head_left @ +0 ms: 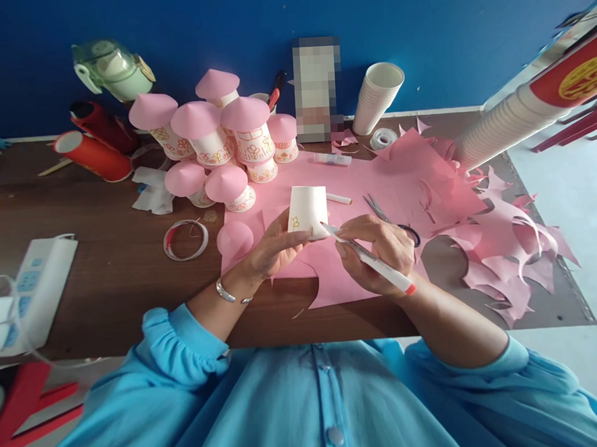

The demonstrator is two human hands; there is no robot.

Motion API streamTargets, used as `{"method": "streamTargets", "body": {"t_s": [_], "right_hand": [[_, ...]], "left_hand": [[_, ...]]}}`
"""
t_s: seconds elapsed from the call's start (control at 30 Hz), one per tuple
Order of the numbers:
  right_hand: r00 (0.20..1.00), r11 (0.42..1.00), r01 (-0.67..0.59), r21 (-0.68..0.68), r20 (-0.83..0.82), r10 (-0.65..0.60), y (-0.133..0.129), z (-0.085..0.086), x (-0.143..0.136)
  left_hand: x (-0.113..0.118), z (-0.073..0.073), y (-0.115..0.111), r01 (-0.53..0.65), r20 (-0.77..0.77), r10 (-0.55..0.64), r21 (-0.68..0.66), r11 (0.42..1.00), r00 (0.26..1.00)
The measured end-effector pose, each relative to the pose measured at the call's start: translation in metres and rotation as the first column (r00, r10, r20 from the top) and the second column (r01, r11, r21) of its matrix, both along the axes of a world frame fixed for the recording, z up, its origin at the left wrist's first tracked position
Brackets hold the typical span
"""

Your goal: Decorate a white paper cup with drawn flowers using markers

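A white paper cup (307,206) with a small yellow-brown flower drawn low on its side is held by my left hand (280,248), thumb along its lower edge. My right hand (377,249) grips a white marker (381,267) with an orange-red end. Its tip is at the cup's right side, close to or touching the surface. Beneath both hands lies a large pink paper sheet (291,267). A capped marker (339,198) rests just behind the cup, and black-handled scissors (391,218) lie beside my right hand. A pink paper cone (235,240) is left of my left hand.
Several decorated cups with pink cone roofs (198,132) stand at the back left. Stacked white cups (379,96) and a tape roll (383,138) are at the back right. Pink scraps (505,253) cover the right side. A tape ring (186,240) and power strip (44,283) lie left.
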State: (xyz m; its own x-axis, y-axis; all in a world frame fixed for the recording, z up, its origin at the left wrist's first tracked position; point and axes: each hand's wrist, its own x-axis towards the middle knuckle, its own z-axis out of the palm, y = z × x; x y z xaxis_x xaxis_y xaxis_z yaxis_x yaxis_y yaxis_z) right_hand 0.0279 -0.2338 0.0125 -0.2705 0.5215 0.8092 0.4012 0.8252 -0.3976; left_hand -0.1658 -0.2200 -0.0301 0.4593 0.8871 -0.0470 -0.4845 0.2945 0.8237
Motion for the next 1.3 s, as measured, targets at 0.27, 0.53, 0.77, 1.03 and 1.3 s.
{"method": "streamTargets", "body": {"t_s": [0.27,0.53,0.77,1.03,1.3], "right_hand": [[0.998,0.999,-0.037,0.026,0.046,0.036,0.0002,-0.0018,-0.0024],[0.998,0.999,-0.019,0.046,0.060,0.016,-0.0005,-0.0034,-0.0046],[0.997,0.999,-0.022,0.041,0.081,0.019,-0.0002,-0.0030,-0.0042],[0.997,0.998,0.006,0.065,0.082,-0.011,0.0009,-0.0030,-0.0051],[0.997,0.999,0.000,0.043,0.073,-0.003,0.0005,-0.0015,-0.0035]], "left_hand": [[0.0007,-0.0007,-0.0005,-0.001,-0.061,0.004,0.052,0.999,0.998],[0.0017,0.0051,-0.0005,0.005,-0.062,-0.002,0.050,0.999,0.998],[0.0014,0.0034,0.0002,0.014,-0.056,-0.012,0.045,0.999,0.998],[0.0008,0.0018,0.0006,0.009,-0.039,-0.007,0.036,0.999,0.999],[0.0020,0.0017,-0.0001,0.004,-0.032,-0.003,0.037,0.999,0.999]]}}
